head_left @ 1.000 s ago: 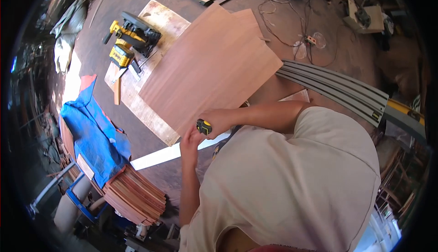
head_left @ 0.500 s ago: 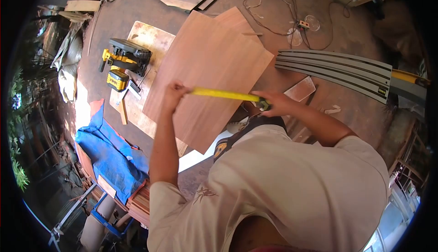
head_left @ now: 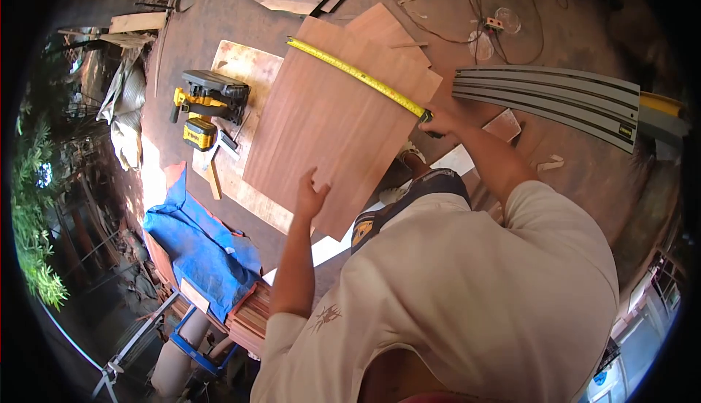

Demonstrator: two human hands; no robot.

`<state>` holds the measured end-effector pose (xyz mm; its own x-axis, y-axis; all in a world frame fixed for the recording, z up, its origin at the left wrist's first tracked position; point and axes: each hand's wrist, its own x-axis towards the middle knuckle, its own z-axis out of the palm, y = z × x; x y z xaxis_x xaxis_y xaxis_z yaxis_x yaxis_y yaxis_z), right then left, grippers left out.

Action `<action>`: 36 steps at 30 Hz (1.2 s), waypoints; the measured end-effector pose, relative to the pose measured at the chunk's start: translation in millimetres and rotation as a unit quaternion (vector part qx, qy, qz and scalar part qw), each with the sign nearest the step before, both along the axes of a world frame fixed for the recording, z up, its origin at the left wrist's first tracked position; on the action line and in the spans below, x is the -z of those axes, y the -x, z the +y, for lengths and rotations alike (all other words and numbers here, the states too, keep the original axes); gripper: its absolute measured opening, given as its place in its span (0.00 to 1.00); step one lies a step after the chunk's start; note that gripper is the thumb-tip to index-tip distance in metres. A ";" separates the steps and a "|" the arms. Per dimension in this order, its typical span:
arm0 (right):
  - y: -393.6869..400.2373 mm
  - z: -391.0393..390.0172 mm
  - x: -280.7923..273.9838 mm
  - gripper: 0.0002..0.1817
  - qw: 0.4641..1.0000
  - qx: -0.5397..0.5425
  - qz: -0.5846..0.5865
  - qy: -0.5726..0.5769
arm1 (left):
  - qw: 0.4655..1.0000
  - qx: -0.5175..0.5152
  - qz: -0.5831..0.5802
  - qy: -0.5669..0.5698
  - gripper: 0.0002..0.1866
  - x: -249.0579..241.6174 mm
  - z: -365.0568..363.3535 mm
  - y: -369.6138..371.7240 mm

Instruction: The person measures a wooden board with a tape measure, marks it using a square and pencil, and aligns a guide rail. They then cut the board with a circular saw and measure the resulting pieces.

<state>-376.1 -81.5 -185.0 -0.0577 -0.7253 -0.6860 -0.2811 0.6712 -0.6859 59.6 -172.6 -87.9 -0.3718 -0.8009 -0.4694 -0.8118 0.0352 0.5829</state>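
In my right hand is a tape measure, held by its dark case at the right edge of a plywood panel. Its yellow blade stretches across the upper part of the panel, with the hook end at the panel's far left edge. My left hand hovers over the lower part of the panel, thumb and fingers apart, holding nothing. A second board shows from under the panel's top right corner.
A yellow and black cordless saw rests on a pale board at left. Grey guide rails lie on the right. A blue tarp covers stacked wood at lower left. Cables and a socket strip lie at the back.
My left hand has let go of the tape's end and drawn back toward my body. The blade now angles up and left across the panel. My right hand has moved slightly up.
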 end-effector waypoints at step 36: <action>7.1 20.8 14.3 0.42 0.961 -0.093 0.260 -0.006 | 0.974 -0.162 -0.054 -0.151 0.34 -36.2 151.3 -105.5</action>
